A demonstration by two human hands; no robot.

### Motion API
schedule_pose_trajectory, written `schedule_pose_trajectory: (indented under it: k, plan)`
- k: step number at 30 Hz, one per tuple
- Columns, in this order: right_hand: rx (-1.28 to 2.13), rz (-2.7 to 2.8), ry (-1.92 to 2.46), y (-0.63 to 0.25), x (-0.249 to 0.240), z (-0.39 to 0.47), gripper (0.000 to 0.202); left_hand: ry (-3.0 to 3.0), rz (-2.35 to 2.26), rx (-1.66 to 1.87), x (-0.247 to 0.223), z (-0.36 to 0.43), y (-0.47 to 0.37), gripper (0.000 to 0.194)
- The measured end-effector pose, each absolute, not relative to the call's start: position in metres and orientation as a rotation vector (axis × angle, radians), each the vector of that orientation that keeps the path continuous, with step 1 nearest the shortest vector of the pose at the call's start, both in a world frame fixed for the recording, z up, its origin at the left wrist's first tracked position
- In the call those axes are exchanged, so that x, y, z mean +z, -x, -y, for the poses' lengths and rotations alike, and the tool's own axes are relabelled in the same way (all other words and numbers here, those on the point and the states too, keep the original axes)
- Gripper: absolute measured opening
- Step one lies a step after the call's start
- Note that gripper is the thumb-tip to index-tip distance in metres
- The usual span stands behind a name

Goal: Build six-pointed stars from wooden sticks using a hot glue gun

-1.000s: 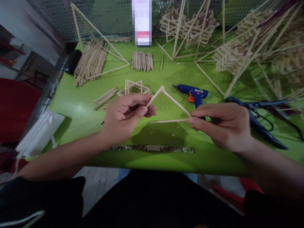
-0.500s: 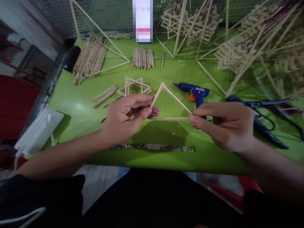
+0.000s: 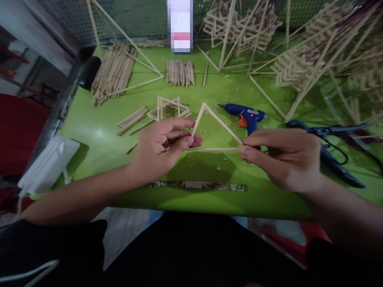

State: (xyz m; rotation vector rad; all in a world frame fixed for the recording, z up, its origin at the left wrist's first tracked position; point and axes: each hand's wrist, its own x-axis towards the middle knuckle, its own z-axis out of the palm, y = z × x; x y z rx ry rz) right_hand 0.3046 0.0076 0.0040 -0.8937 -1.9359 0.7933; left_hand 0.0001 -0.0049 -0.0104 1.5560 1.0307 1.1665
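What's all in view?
Table: 1, green, centre
Stick frame: 1, pale, centre
Glue gun: 1, blue, centre right
Stick star: 1, pale, centre left
Loose sticks: several, tan, left
Stick piles: 2, tan, rear
Stick structures: several, pale, rear
Pixelated panel: 1, whitish, rear
Tool: 1, blue, right
Block: 1, white, left
Mottled strip: 1, dark, front
Rounded object: 1, black, rear
Left hand: 1, bare, holding stick frame
Right hand: 1, bare, holding stick frame

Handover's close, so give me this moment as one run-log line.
left hand: pinching stick frame | right hand: pinching its right corner | glue gun: on table
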Motion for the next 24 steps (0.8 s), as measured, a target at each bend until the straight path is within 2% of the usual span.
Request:
schedule_pose_trajectory:
  k: [10, 20, 24]
  plan:
    - [0.812, 1.930, 0.906, -0.3010, 0.0040, -0.0070, 0.015, -1.552, -0.986, 1.175, -0.0107, 0.0051, -0.0018, 0.024]
    - [0.780, 1.870, 0.922, -0.3049, 0.0022, -0.0059, 0.011, -1.485, -1.012, 1.083, -0.0092, 0.0025, 0.0031, 0.031]
    - [0.744, 1.841, 0.960, -0.3049, 0.0039, -0.0050, 0.010, -1.516, -1.040, 1.076, -0.0098, 0.0008, 0.0036, 0.025]
